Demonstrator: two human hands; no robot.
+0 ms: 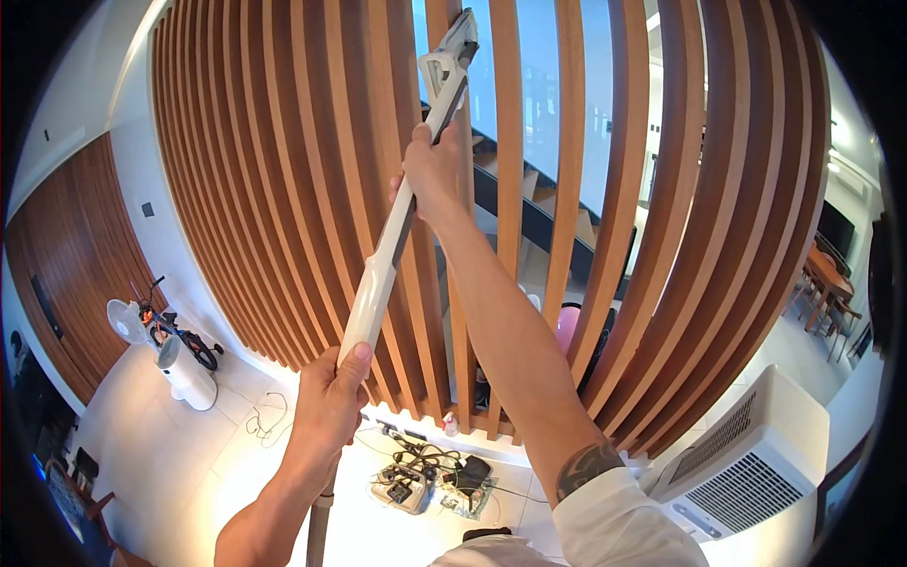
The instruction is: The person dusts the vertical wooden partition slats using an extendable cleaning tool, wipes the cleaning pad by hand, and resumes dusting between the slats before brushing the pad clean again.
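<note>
White pole, left hand and right hand curled round it, slants before spaced slat edges.

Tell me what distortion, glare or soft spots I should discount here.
Head view: strong fisheye bowing in the wooden slats, with dark corners; head view: glare washes out patches of the pale floor; head view: a sheen on the white pole, both hands fairly clear, the far-right table too small for fine detail.
</note>
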